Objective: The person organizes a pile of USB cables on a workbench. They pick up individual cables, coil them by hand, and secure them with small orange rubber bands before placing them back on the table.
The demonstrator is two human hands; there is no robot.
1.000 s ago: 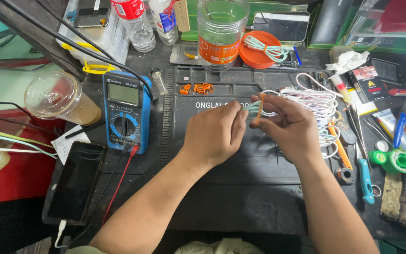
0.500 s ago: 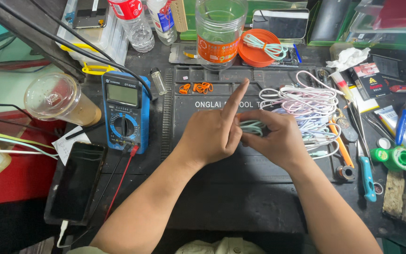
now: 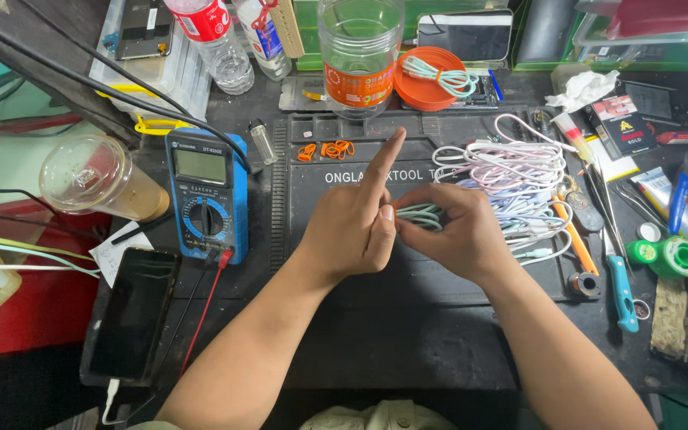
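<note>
My left hand (image 3: 356, 227) and my right hand (image 3: 455, 231) meet over the black work mat (image 3: 408, 318). Together they pinch a small coil of pale green cable (image 3: 420, 216) between them. The left forefinger sticks out straight toward the far edge of the mat. A loose heap of white, pink and pale blue cables (image 3: 515, 179) lies just right of my right hand. Several small orange rubber bands (image 3: 326, 150) lie in a recess at the mat's far edge.
A blue multimeter (image 3: 205, 195) with red and black leads and a dark phone (image 3: 133, 310) lie at the left beside a lidded plastic cup (image 3: 93, 179). A clear jar (image 3: 360, 52) and an orange lid (image 3: 431, 80) holding a coiled cable stand behind. Screwdrivers and green tape (image 3: 674, 256) lie right.
Both hands have dropped lower onto the mat with the green coil. My left forefinger, curled a second ago, now points straight out.
</note>
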